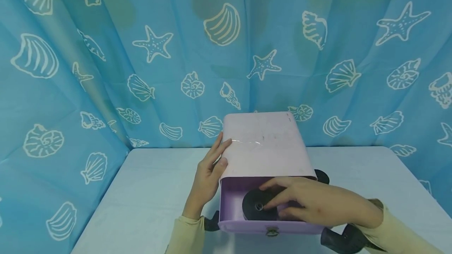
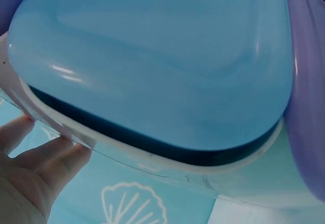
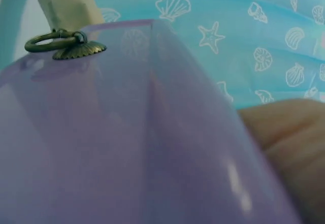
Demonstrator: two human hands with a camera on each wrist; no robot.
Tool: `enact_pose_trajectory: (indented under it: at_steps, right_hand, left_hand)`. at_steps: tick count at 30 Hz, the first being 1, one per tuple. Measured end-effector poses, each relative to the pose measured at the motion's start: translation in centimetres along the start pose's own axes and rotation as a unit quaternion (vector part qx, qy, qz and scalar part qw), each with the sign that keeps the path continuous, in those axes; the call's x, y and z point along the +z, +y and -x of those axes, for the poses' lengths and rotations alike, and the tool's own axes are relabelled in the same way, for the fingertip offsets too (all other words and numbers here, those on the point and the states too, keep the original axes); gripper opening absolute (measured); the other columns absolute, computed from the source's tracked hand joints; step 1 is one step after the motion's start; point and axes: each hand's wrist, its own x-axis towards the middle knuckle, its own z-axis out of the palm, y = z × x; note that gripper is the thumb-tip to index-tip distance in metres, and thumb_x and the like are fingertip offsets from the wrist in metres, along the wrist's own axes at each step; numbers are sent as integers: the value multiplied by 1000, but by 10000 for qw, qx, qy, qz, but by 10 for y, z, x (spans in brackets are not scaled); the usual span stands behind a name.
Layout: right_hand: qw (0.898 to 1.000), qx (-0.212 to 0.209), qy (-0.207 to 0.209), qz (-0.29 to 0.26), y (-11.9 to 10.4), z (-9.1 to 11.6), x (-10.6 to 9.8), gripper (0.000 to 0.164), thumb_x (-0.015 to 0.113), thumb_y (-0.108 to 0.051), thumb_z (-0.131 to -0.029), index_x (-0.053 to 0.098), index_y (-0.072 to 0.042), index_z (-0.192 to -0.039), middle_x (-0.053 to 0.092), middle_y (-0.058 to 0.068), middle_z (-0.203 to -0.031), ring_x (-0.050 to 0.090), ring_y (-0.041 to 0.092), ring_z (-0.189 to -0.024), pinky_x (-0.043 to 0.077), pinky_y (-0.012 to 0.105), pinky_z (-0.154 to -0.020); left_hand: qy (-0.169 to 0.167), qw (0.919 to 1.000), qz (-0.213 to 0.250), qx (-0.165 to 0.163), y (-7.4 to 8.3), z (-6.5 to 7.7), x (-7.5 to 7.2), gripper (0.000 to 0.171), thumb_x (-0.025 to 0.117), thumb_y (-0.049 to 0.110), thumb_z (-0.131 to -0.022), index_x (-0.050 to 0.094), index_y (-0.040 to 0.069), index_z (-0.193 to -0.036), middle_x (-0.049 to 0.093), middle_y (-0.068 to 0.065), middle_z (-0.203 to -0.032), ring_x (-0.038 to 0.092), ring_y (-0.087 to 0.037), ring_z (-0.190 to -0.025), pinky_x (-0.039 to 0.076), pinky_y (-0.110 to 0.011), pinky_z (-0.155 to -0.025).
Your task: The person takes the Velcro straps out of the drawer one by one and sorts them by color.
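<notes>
While drawer gapes, disc lies inside.

Counter: pale, bluish-white, smooth top, slight sheen near the front. Far edge straight, far left and far right corners rounded; left and right edges spread wider toward the near side. One box sits on it, pink top, about mid-width between left and right edges. Its purple drawer is pulled out to the near side, above the counter; underside contact hidden.
</notes>
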Motion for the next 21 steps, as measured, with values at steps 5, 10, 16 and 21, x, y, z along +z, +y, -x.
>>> enact_pose_trajectory:
  at_steps: [5,10,16,21]
  right_hand:
    - [9998,-9,152,105,0,4,1,26,60,-29,-102,70,-29,-127,55,-1,-142,56,22,-124,53,36,-95]
    - [9997,168,73,-174,-2,18,-3,32,53,-32,-106,62,-32,-136,50,1,-150,53,24,-131,52,34,-98]
    - [9993,179,-87,328,-7,17,-15,38,60,-25,-102,59,-29,-140,51,0,-150,52,27,-133,52,40,-99]
    - [9983,18,-398,427,-13,-3,-18,48,68,-14,-96,58,-25,-142,49,3,-151,50,26,-135,50,42,-102]
  left_hand:
    - [16,10000,56,-18,0,1,2,44,48,18,-107,49,21,-151,25,-1,-166,28,-19,-149,38,-41,-112]
    - [-23,10000,52,-29,-1,2,4,44,47,18,-107,49,21,-151,24,0,-166,27,-17,-150,38,-40,-112]
    - [17,10000,23,30,1,1,2,44,47,17,-107,49,19,-151,24,-2,-166,27,-20,-150,38,-41,-112]
    - [-21,10000,-14,-14,2,1,-2,44,47,18,-107,48,21,-151,24,0,-166,26,-19,-150,38,-43,-112]
